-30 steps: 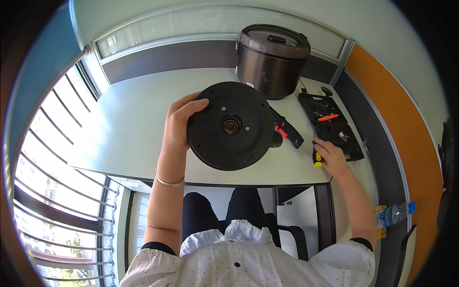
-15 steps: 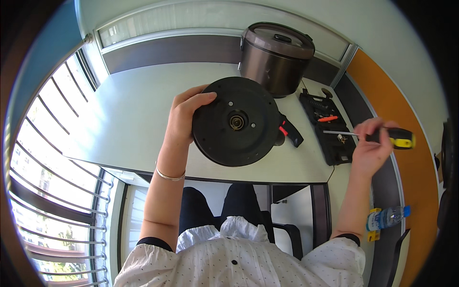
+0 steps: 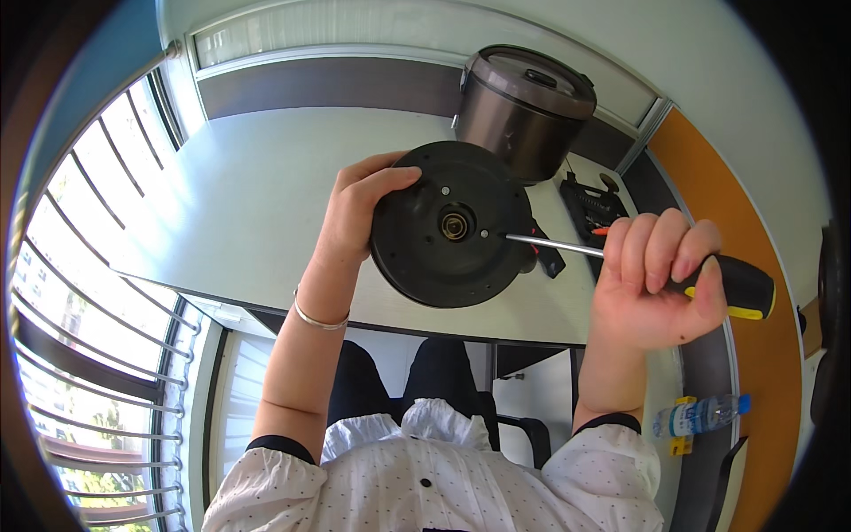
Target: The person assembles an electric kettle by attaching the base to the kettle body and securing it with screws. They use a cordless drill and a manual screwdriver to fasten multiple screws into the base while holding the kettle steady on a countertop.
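Before me, above the desk, is a round black disc-shaped part (image 3: 421,262) with a coiled spring in its central recess and two silver screws in its face. My left hand (image 3: 368,195) grips its upper left rim, thumb over the face and the other fingers behind. In my right hand (image 3: 656,279) is a screwdriver (image 3: 567,247) with a black and yellow handle. Its metal shaft points left, and the tip is close to the right-hand screw (image 3: 485,234); whether it touches the disc I cannot tell. A black and red tool (image 3: 550,259) lies partly hidden behind the disc.
A brown rice cooker (image 3: 523,115) with its lid on stands at the back of the white desk (image 3: 257,213). To the right lies an open black tool case (image 3: 592,202), partly covered by my right hand. A water bottle (image 3: 705,415) lies farther right, near the orange-edged partition (image 3: 753,355).
My right hand has come left and nearer with the screwdriver, bringing its tip from over the tool case to the disc. The left hand still holds the disc.
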### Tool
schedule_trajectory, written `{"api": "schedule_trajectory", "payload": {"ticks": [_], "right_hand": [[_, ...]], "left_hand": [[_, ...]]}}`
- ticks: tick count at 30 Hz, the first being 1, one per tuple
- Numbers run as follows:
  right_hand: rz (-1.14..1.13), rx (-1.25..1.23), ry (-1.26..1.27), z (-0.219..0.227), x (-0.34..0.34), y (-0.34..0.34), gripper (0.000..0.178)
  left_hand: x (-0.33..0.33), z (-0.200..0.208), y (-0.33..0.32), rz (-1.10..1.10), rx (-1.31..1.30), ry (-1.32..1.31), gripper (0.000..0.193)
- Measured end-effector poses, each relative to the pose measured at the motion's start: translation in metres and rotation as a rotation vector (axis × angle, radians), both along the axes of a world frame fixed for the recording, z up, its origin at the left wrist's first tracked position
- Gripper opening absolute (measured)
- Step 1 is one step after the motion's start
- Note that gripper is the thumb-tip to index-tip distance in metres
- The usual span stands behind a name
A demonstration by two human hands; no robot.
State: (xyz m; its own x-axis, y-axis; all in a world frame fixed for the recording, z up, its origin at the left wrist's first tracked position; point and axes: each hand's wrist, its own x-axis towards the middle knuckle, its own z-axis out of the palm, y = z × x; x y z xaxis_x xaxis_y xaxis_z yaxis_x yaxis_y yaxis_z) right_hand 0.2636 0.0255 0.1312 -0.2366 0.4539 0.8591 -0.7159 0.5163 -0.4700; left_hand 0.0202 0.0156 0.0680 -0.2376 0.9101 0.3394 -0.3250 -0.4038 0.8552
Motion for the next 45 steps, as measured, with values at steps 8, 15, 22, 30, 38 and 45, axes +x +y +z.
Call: {"api": "schedule_trajectory", "payload": {"ticks": [8, 15, 22, 30, 38, 45], "right_hand": [[-0.007, 0.036, -0.031, -0.005, -0.009, 0.006, 0.017], [-0.01, 0.039, -0.032, -0.005, -0.009, 0.006, 0.017], [-0.007, 0.038, -0.035, -0.007, -0.009, 0.006, 0.016], [0.002, 0.06, -0.048, -0.007, -0.009, 0.007, 0.015], [-0.004, 0.064, -0.048, -0.007, -0.01, 0.007, 0.015], [-0.086, 0.113, -0.25, -0.001, -0.017, -0.012, 0.02]], "left_hand": [[-0.002, 0.0, 0.002, 0.006, -0.041, 0.002, 0.038], [-0.002, -0.001, 0.003, 0.004, -0.04, 0.006, 0.038], [-0.001, -0.002, 0.003, 0.021, -0.031, 0.014, 0.039], [-0.002, -0.003, 0.004, 0.028, -0.001, 0.036, 0.039], [-0.002, -0.003, 0.004, 0.017, -0.009, 0.024, 0.039], [0.002, 0.002, 0.0, -0.028, -0.08, 0.042, 0.032]]}}
